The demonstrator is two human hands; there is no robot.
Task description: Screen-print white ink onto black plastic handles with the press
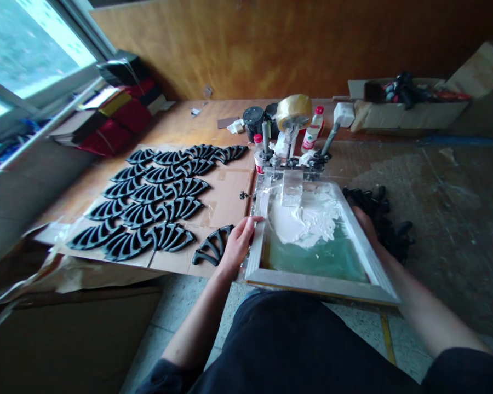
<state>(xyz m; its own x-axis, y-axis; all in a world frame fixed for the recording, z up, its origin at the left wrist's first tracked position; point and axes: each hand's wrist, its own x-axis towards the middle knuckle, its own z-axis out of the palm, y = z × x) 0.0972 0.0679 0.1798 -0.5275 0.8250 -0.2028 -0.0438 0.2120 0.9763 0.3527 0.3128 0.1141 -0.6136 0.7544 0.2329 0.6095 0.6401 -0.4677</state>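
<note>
A metal-framed screen (386, 293) lies in front of me, white paste (296, 221) spread over the far part of its green mesh. At its left edge is my left hand (241, 236), thumb and forefinger pointing toward the frame; what they hold, if anything, is too small to name. My right hand (365, 223) is beyond the frame's right side, near a pile of black parts (372, 205), its fingers mostly hidden. A flat scraper (292, 187) hangs from the clamp over the paste. One black ribbed part (213, 245) lies beside my left hand.
Rows of black ribbed parts (135, 246) cover cardboard (225, 205) on the left. Behind the screen stand two red-capped bottles, dark tubs (253, 121) and a tape roll (293, 112). Open boxes (411, 117) are at the back right, stacked folders (107, 134) by the window.
</note>
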